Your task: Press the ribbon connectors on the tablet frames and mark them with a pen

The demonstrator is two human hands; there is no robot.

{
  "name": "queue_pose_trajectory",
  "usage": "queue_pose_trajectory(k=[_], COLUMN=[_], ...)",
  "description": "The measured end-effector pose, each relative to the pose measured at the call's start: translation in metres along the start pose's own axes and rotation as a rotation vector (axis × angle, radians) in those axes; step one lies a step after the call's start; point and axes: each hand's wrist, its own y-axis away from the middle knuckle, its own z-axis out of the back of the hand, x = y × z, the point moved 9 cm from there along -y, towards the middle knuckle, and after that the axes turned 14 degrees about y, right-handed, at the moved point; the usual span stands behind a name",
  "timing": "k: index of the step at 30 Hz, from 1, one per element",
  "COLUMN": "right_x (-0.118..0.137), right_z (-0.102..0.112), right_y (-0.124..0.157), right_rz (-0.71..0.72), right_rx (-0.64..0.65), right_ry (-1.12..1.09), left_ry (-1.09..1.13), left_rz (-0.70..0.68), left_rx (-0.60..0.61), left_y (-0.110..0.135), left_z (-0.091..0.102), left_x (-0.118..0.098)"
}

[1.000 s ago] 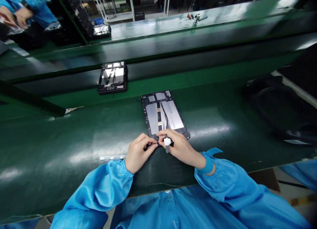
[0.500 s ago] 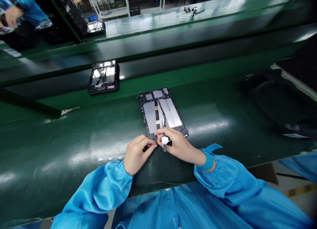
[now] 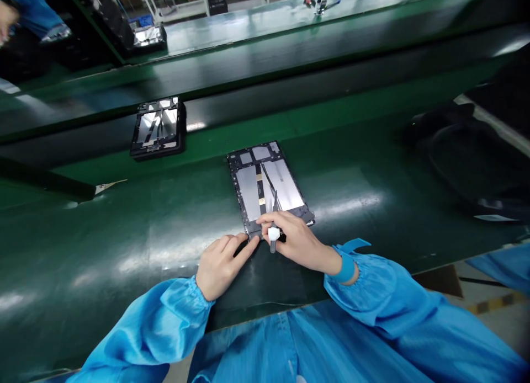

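Observation:
An opened tablet frame [image 3: 269,184] with silver panels and a flat cable lies on the green bench in front of me. My right hand [image 3: 295,240] is closed round a thin metal tool with a white collar [image 3: 274,233], its tip over the tablet's near edge. My left hand [image 3: 221,264] rests flat beside the tablet's near left corner, fingers stretched toward it and touching the edge. Both arms wear blue sleeves, and a blue strap circles my right wrist.
A second opened tablet frame [image 3: 158,127] lies on the dark conveyor belt [image 3: 331,96] at the left. Small tools [image 3: 318,3] lie on the far bench. A dark round object [image 3: 472,162] sits at the right. Another person's blue sleeve [image 3: 25,8] shows at the top left.
My left hand has unpinched and slid back left, fingers now stretched flat. The second tablet frame has travelled left on the belt. My right hand stays on the tool.

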Motion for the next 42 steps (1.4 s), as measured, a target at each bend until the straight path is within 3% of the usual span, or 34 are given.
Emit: queue_pose_trajectory(k=[10, 14, 18, 22, 27, 33, 42], right_x=[0.000, 0.000, -0.012, -0.027, -0.032, -0.019, -0.043], right_z=[0.001, 0.012, 0.025, 0.016, 0.007, 0.012, 0.028], right_y=[-0.001, 0.001, 0.014, 0.028, 0.032, 0.024, 0.034], right_rz=[0.023, 0.018, -0.107, -0.289, -0.384, -0.271, -0.388], right_rx=[0.003, -0.056, -0.080, 0.032, 0.080, 0.086, 0.030], right_ry=[0.013, -0.051, -0.349, -0.498, -0.402, -0.264, -0.302], left_ry=[0.016, -0.036, -0.051, -0.045, -0.042, -0.027, -0.028], left_rz=[-0.065, -0.047, 0.018, 0.061, 0.060, 0.049, 0.026], left_rx=[0.020, 0.047, 0.044, 0.041, 0.034, 0.015, 0.033], left_y=[-0.003, -0.005, -0.006, -0.005, -0.003, -0.002, 0.000], left_z=[0.001, -0.004, -0.008, -0.012, -0.011, -0.009, -0.009], left_x=[0.000, 0.000, -0.001, -0.001, -0.001, 0.000, 0.001])
